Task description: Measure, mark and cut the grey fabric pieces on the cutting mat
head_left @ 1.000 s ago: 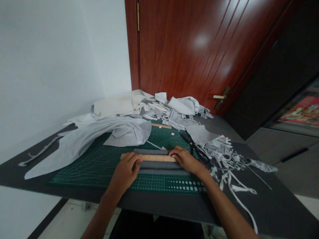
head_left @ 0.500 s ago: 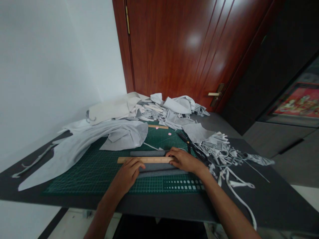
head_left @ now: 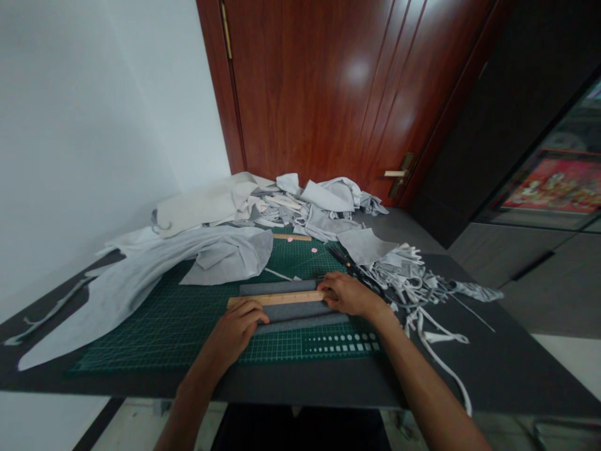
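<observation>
A wooden ruler [head_left: 291, 298] lies lengthwise across a folded strip of grey fabric [head_left: 300, 312] on a green cutting mat [head_left: 154, 332]. The fingers of my left hand [head_left: 239, 326] are bent over the ruler's left end, with the thumb against the fabric. At the other end, my right hand [head_left: 345, 293] is closed around the ruler, covering its tip and part of the fabric. Just beyond my right hand, black scissors [head_left: 357, 270] rest on the mat, partly hidden by the hand.
Pale grey cloth [head_left: 141, 282] spreads over the left side. More fabric scraps [head_left: 323, 200] are heaped at the back, before a wooden door [head_left: 310, 88]. A tangle of cut strips [head_left: 408, 275] lies on the right. A second ruler [head_left: 293, 237] is farther back.
The ruler has slid to the right along the grey fabric and tilts slightly more, with my right hand moving along with it. The whole view has shifted a little.
</observation>
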Tool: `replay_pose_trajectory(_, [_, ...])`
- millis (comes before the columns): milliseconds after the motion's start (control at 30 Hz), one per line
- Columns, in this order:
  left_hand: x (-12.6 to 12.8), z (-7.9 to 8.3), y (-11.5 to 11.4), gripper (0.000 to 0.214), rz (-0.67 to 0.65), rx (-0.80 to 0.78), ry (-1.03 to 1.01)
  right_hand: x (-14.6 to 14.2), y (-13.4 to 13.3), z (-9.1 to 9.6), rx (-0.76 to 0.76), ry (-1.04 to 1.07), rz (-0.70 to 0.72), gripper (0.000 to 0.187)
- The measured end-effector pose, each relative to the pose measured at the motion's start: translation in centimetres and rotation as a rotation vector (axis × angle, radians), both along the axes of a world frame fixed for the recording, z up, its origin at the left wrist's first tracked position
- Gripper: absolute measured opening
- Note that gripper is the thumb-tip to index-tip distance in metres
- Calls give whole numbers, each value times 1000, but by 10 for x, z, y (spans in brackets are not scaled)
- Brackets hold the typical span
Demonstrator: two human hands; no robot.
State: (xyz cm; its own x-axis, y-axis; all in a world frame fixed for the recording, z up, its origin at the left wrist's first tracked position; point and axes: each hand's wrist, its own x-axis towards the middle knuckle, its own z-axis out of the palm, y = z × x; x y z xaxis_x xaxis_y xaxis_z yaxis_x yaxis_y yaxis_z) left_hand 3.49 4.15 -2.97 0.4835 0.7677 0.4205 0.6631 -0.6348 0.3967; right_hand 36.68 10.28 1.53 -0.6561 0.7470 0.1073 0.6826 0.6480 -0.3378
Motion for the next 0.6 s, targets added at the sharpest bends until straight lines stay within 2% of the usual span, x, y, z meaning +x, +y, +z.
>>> replay_pose_trajectory(267, [6, 11, -9, 27, 45, 38, 13, -8, 0, -3, 34, -4, 3, 30])
replay_pose_trajectory(400, [4, 9, -8, 23, 22, 53, 84, -14, -3, 0, 48, -3, 17, 29])
replay_pose_trajectory(500, [-11, 1, -1, 31, -8, 65, 150, -12, -4, 3, 66, 32, 31, 28])
replay_pose_trajectory(600, [-43, -5, 5, 41, 3, 95, 153, -1, -1, 7, 88, 110, 9, 28])
